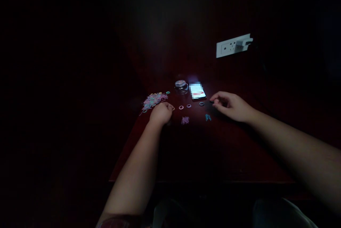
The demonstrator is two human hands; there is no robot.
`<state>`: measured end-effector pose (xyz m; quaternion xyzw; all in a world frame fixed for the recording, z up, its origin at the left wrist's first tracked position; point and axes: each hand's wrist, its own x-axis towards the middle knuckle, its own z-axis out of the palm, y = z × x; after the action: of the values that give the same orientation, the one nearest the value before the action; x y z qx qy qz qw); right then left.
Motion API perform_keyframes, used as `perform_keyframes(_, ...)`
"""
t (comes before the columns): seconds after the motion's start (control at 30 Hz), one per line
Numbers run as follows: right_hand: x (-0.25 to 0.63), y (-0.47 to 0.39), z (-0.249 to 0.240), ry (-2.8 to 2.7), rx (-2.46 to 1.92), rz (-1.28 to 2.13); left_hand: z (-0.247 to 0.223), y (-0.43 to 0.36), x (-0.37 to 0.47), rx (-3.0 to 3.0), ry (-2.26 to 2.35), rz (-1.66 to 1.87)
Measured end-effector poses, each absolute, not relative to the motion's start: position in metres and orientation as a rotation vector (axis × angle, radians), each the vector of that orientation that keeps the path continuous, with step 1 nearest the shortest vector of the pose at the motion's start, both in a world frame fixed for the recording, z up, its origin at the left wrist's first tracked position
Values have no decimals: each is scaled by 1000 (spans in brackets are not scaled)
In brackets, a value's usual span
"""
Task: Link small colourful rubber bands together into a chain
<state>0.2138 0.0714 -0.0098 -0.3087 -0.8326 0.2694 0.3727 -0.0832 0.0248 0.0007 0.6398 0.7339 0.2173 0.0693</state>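
Observation:
On the dark red table, a pile of small pastel pieces [153, 101] lies at the left. Beside its right edge is my left hand [162, 113], fingers closed at a small yellow ring [173, 108]. A pink ring [181, 107], a purple ring [189, 106] and a blue ring [201, 104] lie in a row to the right. Nearer to me are a small purple heap [185, 120] and a few blue-green pieces [208, 117]. My right hand [229, 106] is at the row's right end, fingers curved and apart, by a dark thing too dim to make out.
Behind the rings stand a round clear container [181, 86] and a phone [197, 91] with its screen lit. A white power socket [233, 46] with a plug is on the wall at the back right. The table's front edge [199, 182] runs near my body.

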Motion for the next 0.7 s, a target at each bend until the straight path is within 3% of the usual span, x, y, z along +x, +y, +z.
perform_keyframes(0.4, 217, 78, -13, -2126, -816, 660, -27, 45, -119, 1525, 2594, 397)
perform_keyframes(0.7, 217, 82, -18, -2104, -815, 689, -37, 31, -115, 1576, 2634, 459)
